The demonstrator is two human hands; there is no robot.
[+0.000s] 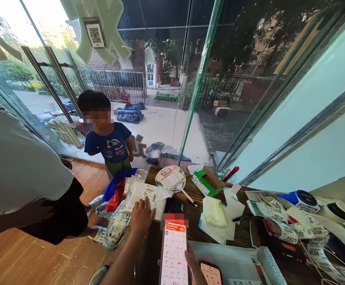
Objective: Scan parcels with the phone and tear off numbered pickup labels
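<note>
Left hand lies flat, fingers spread and grip apart, on the white parcel at the near-left edge of the table. Right hand has its grip clamped on the phone, screen lit, just right of the parcel. A paper fan lies beyond them.

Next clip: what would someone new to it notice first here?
The phone with its red-topped screen stands out at bottom centre, held in the right hand. The left hand lies flat on a white parcel at the edge of the counter. Beyond it stands a child in a blue shirt, and printed labels spill over the counter's right side.
</note>
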